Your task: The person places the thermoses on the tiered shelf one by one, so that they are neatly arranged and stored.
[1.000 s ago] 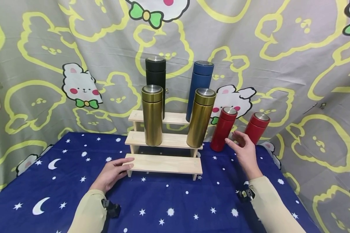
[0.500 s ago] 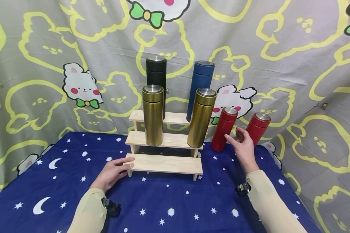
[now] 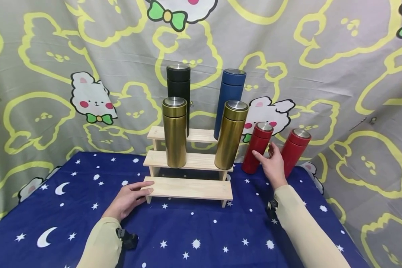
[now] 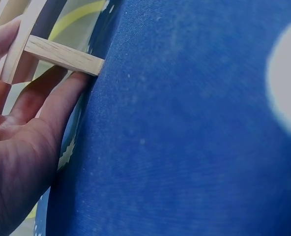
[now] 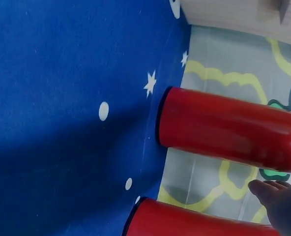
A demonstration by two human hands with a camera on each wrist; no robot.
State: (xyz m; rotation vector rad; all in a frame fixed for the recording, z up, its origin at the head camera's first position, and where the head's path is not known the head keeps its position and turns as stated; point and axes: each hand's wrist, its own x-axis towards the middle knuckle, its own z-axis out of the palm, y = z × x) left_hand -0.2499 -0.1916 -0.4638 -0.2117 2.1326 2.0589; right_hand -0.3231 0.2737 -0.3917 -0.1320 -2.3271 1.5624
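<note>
My left hand [image 3: 128, 199] grips the left end of the lowest shelf of a three-tier wooden stand [image 3: 191, 188]. In the left wrist view its fingers [image 4: 62, 101] reach under the shelf, by the leg. At the right, my right hand [image 3: 273, 165] reaches to a red thermos [image 3: 256, 149], its thumb overlapping the body and its fingers spread on the right side. A second red thermos [image 3: 293, 150] stands just right of that hand. In the right wrist view, fingertips [image 5: 263, 189] show between the two red thermoses, apart from the upper one.
Two gold thermoses [image 3: 175, 137] stand on the middle shelf. Behind them, a black thermos [image 3: 179, 83] and a blue thermos [image 3: 231, 89] stand on the top shelf. A blue star-print cloth [image 3: 194, 238] covers the table, and a patterned curtain [image 3: 127, 48] hangs close behind.
My right hand has moved left, from beside the right red thermos to the left one, its thumb now in front of it. My left hand stays on the stand.
</note>
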